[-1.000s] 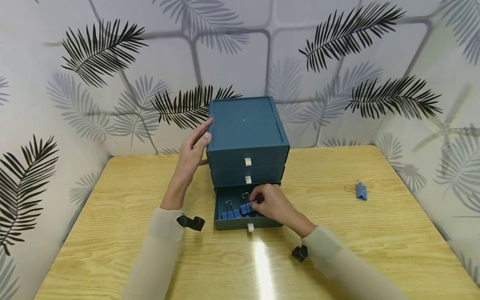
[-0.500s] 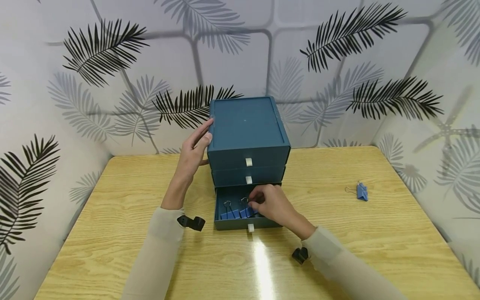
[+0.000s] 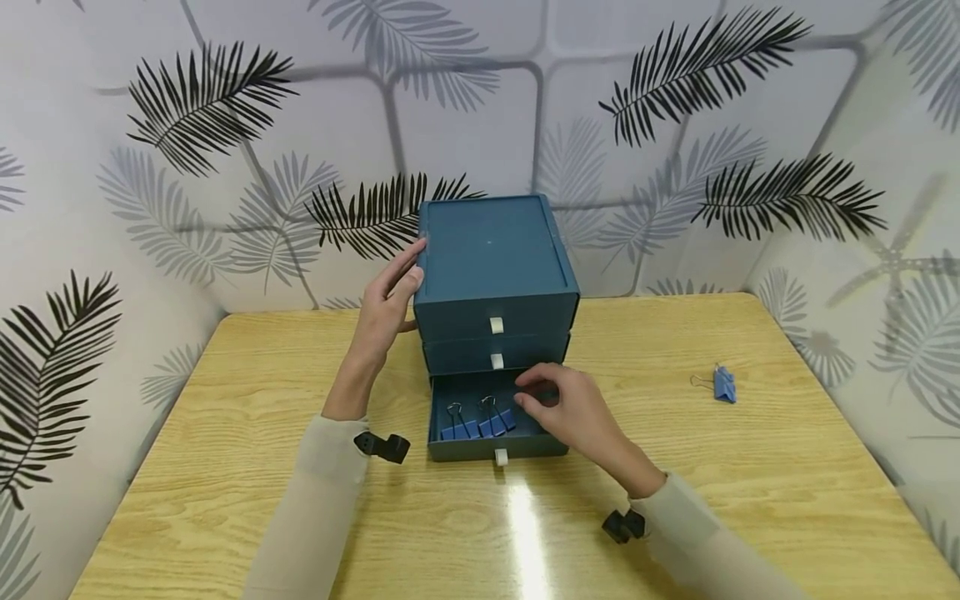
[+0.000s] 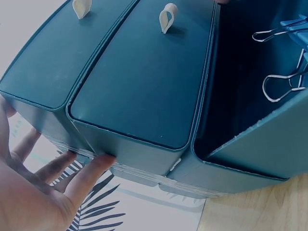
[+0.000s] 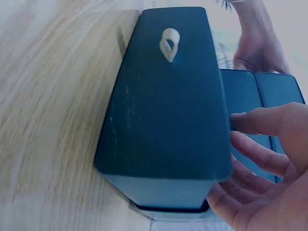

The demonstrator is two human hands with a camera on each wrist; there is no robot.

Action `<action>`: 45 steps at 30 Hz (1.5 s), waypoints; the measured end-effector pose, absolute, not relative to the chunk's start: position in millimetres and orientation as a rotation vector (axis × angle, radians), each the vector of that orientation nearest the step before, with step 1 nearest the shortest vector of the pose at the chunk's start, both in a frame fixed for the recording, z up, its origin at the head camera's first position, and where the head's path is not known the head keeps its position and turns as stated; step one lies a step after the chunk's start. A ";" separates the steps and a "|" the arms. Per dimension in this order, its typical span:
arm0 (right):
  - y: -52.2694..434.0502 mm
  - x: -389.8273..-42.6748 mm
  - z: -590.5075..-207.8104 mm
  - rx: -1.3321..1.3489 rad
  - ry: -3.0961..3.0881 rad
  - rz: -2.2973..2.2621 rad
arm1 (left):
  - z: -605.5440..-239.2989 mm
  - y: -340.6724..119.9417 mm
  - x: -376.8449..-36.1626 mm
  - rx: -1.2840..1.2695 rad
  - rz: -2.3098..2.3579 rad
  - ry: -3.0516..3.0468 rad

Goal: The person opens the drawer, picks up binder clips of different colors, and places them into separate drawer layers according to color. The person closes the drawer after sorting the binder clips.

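Note:
A teal three-drawer box (image 3: pixel 491 250) stands at the table's back middle, its bottom drawer (image 3: pixel 495 448) pulled out. Two blue binder clips (image 3: pixel 459 429) (image 3: pixel 497 420) lie side by side in the drawer, also visible as clips (image 4: pixel 285 82) in the left wrist view. My right hand (image 3: pixel 531 392) hovers over the drawer's right part with fingers (image 5: pixel 260 154) loosely bent and holds nothing. My left hand (image 3: pixel 408 268) rests flat against the box's left side, its fingers (image 4: pixel 91 168) touching the wall. The upper two drawers are closed.
A third blue binder clip (image 3: pixel 722 383) lies alone on the wooden table (image 3: pixel 225 467) at the right. Leaf-patterned walls close in the table behind and at both sides. Each drawer front has a white pull loop (image 5: pixel 169 43).
My right hand has let go of the binder clip, which now lies in the drawer beside the other one, and has drawn back to the right. The left hand has stayed put.

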State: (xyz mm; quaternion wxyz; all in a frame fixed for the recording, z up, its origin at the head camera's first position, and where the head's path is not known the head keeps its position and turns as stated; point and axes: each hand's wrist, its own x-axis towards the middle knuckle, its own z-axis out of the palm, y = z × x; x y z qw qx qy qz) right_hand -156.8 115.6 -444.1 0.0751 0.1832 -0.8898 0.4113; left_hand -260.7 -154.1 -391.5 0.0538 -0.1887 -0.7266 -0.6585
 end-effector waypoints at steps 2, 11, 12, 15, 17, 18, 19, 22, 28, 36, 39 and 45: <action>119.5 -154.8 -441.6 0.536 -2.643 1.264 | -391.3 -154.9 -261.0 -0.567 -2.002 -2.206; 137.9 -147.2 -437.9 0.453 -2.545 1.337 | -390.6 -155.7 -260.9 -0.561 -1.997 -2.217; 140.0 -146.6 -437.2 0.450 -2.531 1.337 | -390.5 -155.9 -260.8 -0.562 -1.996 -2.216; 147.0 -144.4 -434.6 0.435 -2.502 1.340 | -390.6 -156.3 -260.8 -0.565 -1.998 -2.214; 152.0 -143.3 -433.5 0.421 -2.491 1.343 | -391.3 -156.4 -261.4 -0.567 -2.002 -2.215; 154.8 -143.0 -433.0 0.414 -2.489 1.342 | -391.7 -156.5 -261.6 -0.562 -2.003 -2.217; 157.5 -142.9 -432.7 0.406 -2.486 1.345 | -391.9 -156.7 -261.6 -0.559 -2.005 -2.218; 165.8 -143.8 -432.2 0.399 -2.473 1.342 | -392.8 -157.9 -261.8 -0.551 -2.006 -2.218; 185.1 -146.3 -433.5 0.378 -2.434 1.309 | -392.1 -158.6 -261.9 -0.552 -1.992 -2.224; 211.4 -140.2 -433.4 0.348 -2.404 1.249 | -391.4 -157.3 -261.8 -0.550 -1.981 -2.222; 220.7 -137.6 -435.2 0.339 -2.402 1.213 | -391.8 -157.4 -262.1 -0.557 -1.984 -2.219; 241.2 -133.6 -439.3 0.306 -2.396 1.157 | -391.1 -157.4 -260.5 -0.561 -2.001 -2.212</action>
